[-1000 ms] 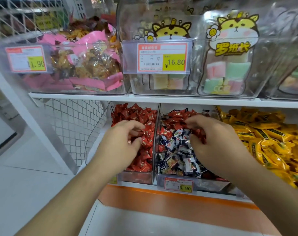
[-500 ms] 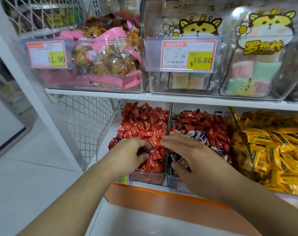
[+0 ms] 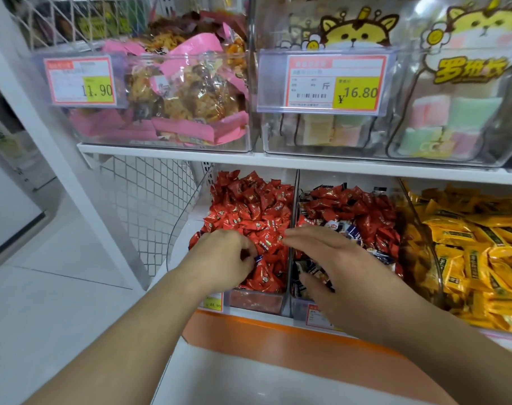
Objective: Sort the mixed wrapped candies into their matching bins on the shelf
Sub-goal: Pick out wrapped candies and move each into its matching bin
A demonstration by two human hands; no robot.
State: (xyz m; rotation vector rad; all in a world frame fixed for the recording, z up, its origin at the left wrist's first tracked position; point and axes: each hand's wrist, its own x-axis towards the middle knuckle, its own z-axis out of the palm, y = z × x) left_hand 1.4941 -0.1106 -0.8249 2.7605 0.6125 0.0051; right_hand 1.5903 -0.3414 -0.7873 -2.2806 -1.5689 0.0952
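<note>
Hands, two: left hand (image 3: 225, 258) fingers pinch one blue candy (image 3: 258, 258); right hand (image 3: 333, 267) fingers spread, empty.

- The setting was a retail shop selling loose sweets and snacks by weight, seen at a white display shelf (image 3: 307, 163).
- Clear plastic bins (image 3: 257, 302) stood side by side on it, heaped with red wrapped candies (image 3: 248, 209) and yellow wrapped candies (image 3: 468, 244).
- Printed price tags (image 3: 335, 83) reading 16.80 and 11.90 hung on the upper bins' fronts.
- Cartoon-branded marshmallow packs (image 3: 459, 83) and pink snack bags (image 3: 190, 92) filled the upper tier.
</note>
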